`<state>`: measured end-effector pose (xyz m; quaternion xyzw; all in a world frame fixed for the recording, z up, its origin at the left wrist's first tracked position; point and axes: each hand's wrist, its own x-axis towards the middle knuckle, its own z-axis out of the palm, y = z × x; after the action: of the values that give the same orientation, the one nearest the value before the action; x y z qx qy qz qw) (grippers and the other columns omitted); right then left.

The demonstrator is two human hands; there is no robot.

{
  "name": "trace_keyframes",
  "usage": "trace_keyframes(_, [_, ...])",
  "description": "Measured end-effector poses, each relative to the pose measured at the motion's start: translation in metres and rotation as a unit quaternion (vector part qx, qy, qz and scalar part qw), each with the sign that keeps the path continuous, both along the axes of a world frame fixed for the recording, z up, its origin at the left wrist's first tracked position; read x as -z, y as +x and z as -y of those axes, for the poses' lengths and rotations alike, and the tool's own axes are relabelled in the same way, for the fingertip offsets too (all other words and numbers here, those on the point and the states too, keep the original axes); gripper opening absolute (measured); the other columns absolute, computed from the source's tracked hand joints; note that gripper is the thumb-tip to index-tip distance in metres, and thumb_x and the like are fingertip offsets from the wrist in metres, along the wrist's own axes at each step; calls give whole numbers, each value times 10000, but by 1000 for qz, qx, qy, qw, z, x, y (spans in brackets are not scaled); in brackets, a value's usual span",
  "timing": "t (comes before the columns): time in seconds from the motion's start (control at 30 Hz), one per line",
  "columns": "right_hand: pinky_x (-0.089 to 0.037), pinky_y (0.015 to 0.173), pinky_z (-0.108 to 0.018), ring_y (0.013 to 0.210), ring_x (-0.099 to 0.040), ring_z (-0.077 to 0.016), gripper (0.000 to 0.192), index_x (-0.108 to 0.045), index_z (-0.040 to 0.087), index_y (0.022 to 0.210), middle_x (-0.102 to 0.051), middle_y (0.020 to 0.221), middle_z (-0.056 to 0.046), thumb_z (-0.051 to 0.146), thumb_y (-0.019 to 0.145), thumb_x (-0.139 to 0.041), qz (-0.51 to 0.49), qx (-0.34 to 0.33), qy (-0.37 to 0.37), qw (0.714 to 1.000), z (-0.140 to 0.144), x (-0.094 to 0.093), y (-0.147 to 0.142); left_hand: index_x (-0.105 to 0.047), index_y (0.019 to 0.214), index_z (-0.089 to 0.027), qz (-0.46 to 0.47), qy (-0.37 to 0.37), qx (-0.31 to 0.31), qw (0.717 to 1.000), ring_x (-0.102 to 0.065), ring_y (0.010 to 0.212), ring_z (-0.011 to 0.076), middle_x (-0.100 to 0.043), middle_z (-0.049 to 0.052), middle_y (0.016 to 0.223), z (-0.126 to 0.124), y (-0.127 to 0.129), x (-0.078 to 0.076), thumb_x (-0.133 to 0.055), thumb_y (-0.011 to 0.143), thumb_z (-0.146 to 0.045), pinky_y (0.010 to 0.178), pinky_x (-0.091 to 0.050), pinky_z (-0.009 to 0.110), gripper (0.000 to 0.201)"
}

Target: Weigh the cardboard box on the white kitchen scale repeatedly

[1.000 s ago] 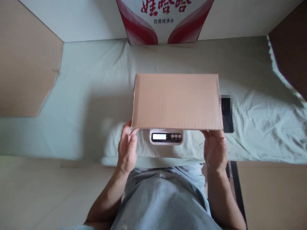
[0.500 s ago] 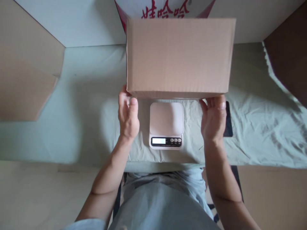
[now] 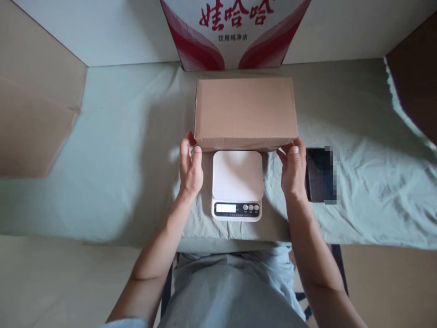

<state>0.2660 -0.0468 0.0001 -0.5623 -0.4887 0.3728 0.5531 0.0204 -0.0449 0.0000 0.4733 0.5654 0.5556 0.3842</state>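
Note:
Between my two hands is a brown cardboard box, close behind a white kitchen scale with a lit display. My left hand grips the box's near left corner, thumb in front and fingers around the side. At the near right corner my right hand grips it too. The fingertips of both hands are partly hidden by the box. Whether the box's underside rests on the cloth, I cannot tell.
A black phone, partly pixelated, lies right of my right hand. Behind stands a white and red carton against a white wall. Brown cardboard panels rise at the left and right. Green cloth covers the table.
The box has moved down, away from my head, and looks smaller, with both hands going along and closer together. More of the red and white carton and the whole phone now show.

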Motion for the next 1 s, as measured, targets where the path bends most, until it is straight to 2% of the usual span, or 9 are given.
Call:
trace_keyframes(0.1, [-314, 1113, -561, 1340, -440, -250, 556, -377, 379, 1373, -490, 1398, -29, 601, 864, -407, -45, 36, -13, 998, -3, 6, 4, -342, 1411, -289, -2, 1, -18, 1000, -325, 1413, 228, -350, 78, 1516, -3, -7, 5, -469, 869, -611, 1162, -290, 430, 643])
trace_keyframes(0.23, [-379, 1073, -521, 1311, -469, -256, 560, -440, 370, 1339, -510, 1382, -35, 636, 848, -392, -64, 15, -25, 998, -8, 8, 3, -338, 1426, -293, 1, -1, 0, 1000, -355, 1399, 220, -368, 73, 1507, -10, -12, 11, -436, 880, -619, 1158, -302, 414, 643])
trace_keyframes(0.37, [-446, 1016, -449, 1218, -545, -235, 476, -556, 324, 1225, -602, 1261, -39, 593, 874, -379, -77, -22, -6, 997, -9, 6, -3, -364, 1408, -324, -6, 4, 19, 1000, -369, 1389, 215, -361, 55, 1511, -11, -11, 17, -401, 902, -603, 1110, -367, 401, 579])
trace_keyframes(0.57, [-370, 1090, -460, 1315, -465, -203, 473, -476, 324, 1311, -521, 1383, -34, 534, 896, -389, -69, 18, 13, 997, -6, 9, -2, -390, 1396, -313, -1, 13, -15, 1000, -409, 1361, 214, -414, 85, 1475, -7, -12, 25, -394, 915, -578, 1046, -420, 395, 550])
trace_keyframes(0.63, [-397, 1070, -454, 1288, -493, -207, 481, -488, 313, 1301, -538, 1369, -43, 545, 895, -375, -84, -3, 11, 996, -7, 10, -3, -404, 1383, -321, 7, 6, -4, 1000, -400, 1368, 216, -404, 76, 1482, -7, -12, 26, -381, 912, -591, 1040, -426, 397, 543])
trace_keyframes(0.7, [-426, 1048, -436, 1259, -520, -211, 492, -510, 315, 1278, -561, 1345, -41, 572, 881, -373, -92, -56, 5, 994, -9, 8, -5, -441, 1346, -332, 4, 5, 18, 1000, -405, 1363, 221, -428, 63, 1462, -9, -10, 25, -381, 900, -616, 1053, -415, 403, 533])
trace_keyframes(0.77, [-421, 1059, -429, 1278, -504, -213, 518, -508, 327, 1279, -552, 1357, -29, 606, 860, -385, -95, -93, -7, 991, -12, 5, -6, -464, 1312, -342, -10, 17, 30, 999, -406, 1360, 220, -451, 50, 1437, -12, -8, 20, -384, 894, -625, 1086, -383, 406, 511])
trace_keyframes(0.83, [-389, 1089, -441, 1320, -463, -224, 561, -503, 330, 1282, -527, 1382, -26, 648, 833, -393, -97, -99, -10, 990, -14, -1, -6, -456, 1307, -345, -17, 36, 32, 999, -394, 1367, 217, -455, 43, 1427, -13, -6, 9, -380, 905, -609, 1115, -346, 410, 487])
trace_keyframes(1.0, [-353, 1111, -474, 1337, -435, -258, 637, -514, 336, 1269, -530, 1357, -34, 722, 783, -372, -67, -92, 23, 993, 1, -33, -2, -483, 1255, -307, 1, 84, 45, 995, -424, 1337, 226, -494, 51, 1377, 2, -3, -32, -390, 925, -538, 1123, -340, 427, 413])
